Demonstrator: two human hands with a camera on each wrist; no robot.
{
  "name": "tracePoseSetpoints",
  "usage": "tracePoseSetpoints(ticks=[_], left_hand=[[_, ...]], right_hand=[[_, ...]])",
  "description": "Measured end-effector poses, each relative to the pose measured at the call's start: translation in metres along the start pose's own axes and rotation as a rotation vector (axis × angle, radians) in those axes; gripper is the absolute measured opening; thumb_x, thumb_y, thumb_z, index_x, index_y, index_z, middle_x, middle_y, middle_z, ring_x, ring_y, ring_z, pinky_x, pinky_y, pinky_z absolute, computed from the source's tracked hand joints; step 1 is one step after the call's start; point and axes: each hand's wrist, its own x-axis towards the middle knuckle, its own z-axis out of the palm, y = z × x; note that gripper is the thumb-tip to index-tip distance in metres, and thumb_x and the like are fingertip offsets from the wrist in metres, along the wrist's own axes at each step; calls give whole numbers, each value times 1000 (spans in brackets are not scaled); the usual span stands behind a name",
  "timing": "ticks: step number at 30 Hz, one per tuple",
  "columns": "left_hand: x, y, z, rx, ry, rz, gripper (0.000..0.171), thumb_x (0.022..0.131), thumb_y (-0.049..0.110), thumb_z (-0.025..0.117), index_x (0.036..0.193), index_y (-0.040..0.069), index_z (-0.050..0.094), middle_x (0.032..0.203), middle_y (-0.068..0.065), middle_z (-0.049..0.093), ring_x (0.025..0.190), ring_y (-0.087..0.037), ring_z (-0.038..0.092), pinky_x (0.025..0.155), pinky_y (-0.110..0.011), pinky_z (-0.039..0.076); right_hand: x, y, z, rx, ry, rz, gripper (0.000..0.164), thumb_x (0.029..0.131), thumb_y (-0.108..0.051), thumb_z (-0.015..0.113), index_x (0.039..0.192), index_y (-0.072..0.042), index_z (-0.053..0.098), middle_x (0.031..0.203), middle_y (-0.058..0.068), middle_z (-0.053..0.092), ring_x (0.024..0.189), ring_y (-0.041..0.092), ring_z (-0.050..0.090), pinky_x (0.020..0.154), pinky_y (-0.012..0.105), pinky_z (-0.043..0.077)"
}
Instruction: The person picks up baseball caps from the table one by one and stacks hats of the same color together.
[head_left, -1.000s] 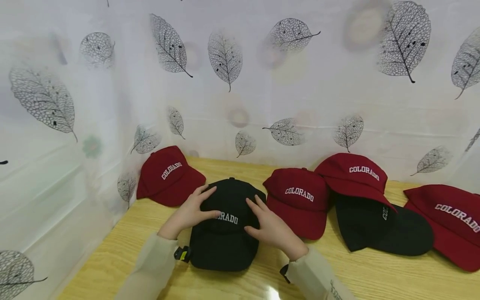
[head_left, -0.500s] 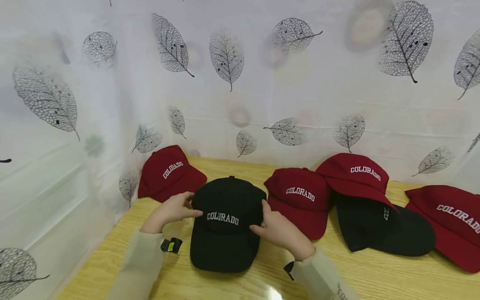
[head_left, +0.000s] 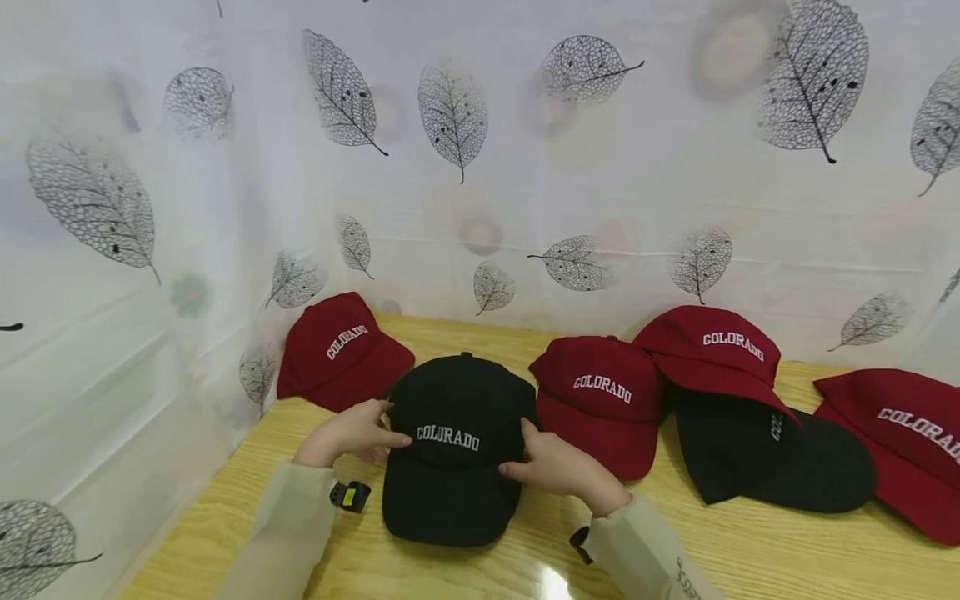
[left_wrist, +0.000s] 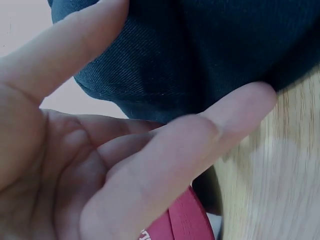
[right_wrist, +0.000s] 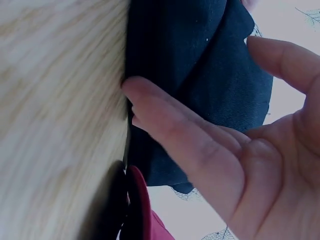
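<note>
A black baseball cap point(head_left: 453, 504) with white COLORADO lettering stands on the wooden table, its brim toward me. At its left side is my left hand point(head_left: 347, 433); in the left wrist view the thumb lies against the black fabric and the straight fingers point(left_wrist: 240, 107) touch its lower edge. My right hand point(head_left: 566, 467) is at the opposite side. In the right wrist view its fingers point(right_wrist: 165, 117) extend along the lower side of the cap, with the thumb spread toward the crown. Whether that thumb touches the fabric, I cannot tell.
A red cap point(head_left: 337, 354) sits behind on the left. Another red cap point(head_left: 600, 417) stands close at the right, beside a red cap point(head_left: 708, 346) leaning over a black one point(head_left: 810, 462). One more red cap point(head_left: 892, 442) is at the far right. A leaf-patterned curtain point(head_left: 480, 167) hangs behind the table.
Both hands have come off the front of the black cap's crown and slid outward and down to its sides, uncovering the lettering. The cap has barely moved.
</note>
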Motion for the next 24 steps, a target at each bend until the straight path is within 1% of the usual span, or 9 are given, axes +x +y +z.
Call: tracePoseSetpoints(ticks=[3, 7, 10, 11, 13, 16, 20, 24], left_hand=[[1, -1, 0, 2, 6, -1, 72, 79, 21, 67, 127, -17, 30, 74, -10, 58, 59, -21, 59, 54, -33, 50], [3, -1, 1, 12, 27, -2, 71, 80, 21, 66, 126, -18, 30, 75, -10, 58, 60, -20, 59, 55, -32, 50], [3, -1, 1, 30, 54, 12, 67, 80, 20, 66, 124, -18, 33, 71, -10, 58, 59, -20, 58, 54, -32, 50], [4, -1, 1, 36, 62, 19, 66, 80, 20, 66, 123, -18, 34, 70, -9, 58, 59, -19, 58, 54, -32, 49], [5, -1, 2, 42, 76, 28, 64, 80, 21, 66, 122, -18, 37, 70, -10, 58, 59, -19, 58, 55, -32, 50], [6, -1, 2, 36, 88, 20, 64, 79, 21, 66, 122, -16, 38, 79, -11, 59, 62, -19, 59, 57, -32, 50], [6, -1, 2, 29, 93, 7, 65, 79, 21, 67, 123, -17, 37, 87, -14, 59, 64, -19, 59, 57, -33, 50], [5, -1, 2, 33, 92, 6, 66, 79, 21, 67, 123, -17, 37, 90, -15, 59, 64, -20, 60, 57, -33, 50]], right_hand=[[1, 2, 0, 23, -6, -22, 78, 83, -25, 60, 130, 19, 16, 59, 1, 50, 51, 10, 46, 52, 27, 40], [3, 4, 0, 37, 1, -25, 79, 84, -26, 60, 132, 18, 15, 69, 4, 56, 61, 11, 52, 60, 30, 44], [4, 4, 0, 41, 3, -29, 81, 84, -31, 60, 132, 18, 15, 71, 5, 57, 68, 12, 53, 69, 34, 45], [3, 5, 0, 31, -2, -47, 83, 84, -33, 58, 131, 19, 15, 66, 2, 54, 66, 11, 52, 67, 32, 44], [3, 6, 0, 34, -1, -60, 84, 84, -36, 58, 131, 19, 15, 61, 0, 51, 63, 10, 51, 66, 32, 44], [3, 7, -1, 32, 2, -61, 83, 85, -34, 57, 131, 19, 15, 59, 0, 49, 61, 11, 50, 65, 31, 43], [3, 5, 1, 37, 13, -39, 79, 85, -29, 58, 132, 17, 14, 59, 1, 49, 66, 11, 51, 71, 33, 43], [3, 4, 1, 40, 16, -38, 78, 85, -27, 59, 132, 17, 14, 58, 2, 48, 63, 12, 50, 68, 32, 43]])
